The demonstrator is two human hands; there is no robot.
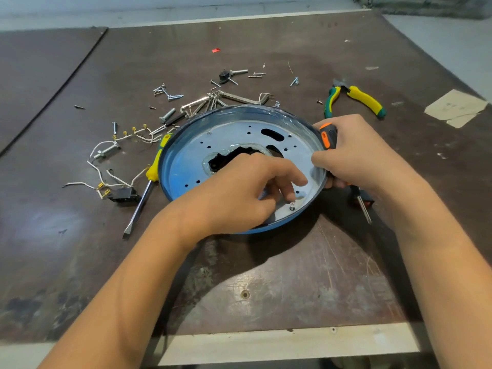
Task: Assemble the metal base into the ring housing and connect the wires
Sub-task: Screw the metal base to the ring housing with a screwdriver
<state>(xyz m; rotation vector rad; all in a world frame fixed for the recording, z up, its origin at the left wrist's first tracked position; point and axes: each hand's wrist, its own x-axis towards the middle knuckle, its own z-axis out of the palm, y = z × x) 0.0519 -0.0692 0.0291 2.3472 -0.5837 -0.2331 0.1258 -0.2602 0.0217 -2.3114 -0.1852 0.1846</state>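
**Metal base [186,158] sits inside the ring housing [253,113]**

Head view: the base lies flat in the blue housing at the middle of the tabletop [292,288]. My left hand [239,193] reaches over the near rim, fingers [288,182] curled down at a small screw [292,207] standing near the base's near right edge; whether they pinch it I cannot tell. My right hand [356,153] rests at the right rim, fingers wrapped round an orange-and-black screwdriver [328,135], shaft pointing near. Left of the housing lie a yellow-handled screwdriver [143,198] and white wires [106,166]. Loose screws [170,97] lie beyond, and pliers [356,98] far right.
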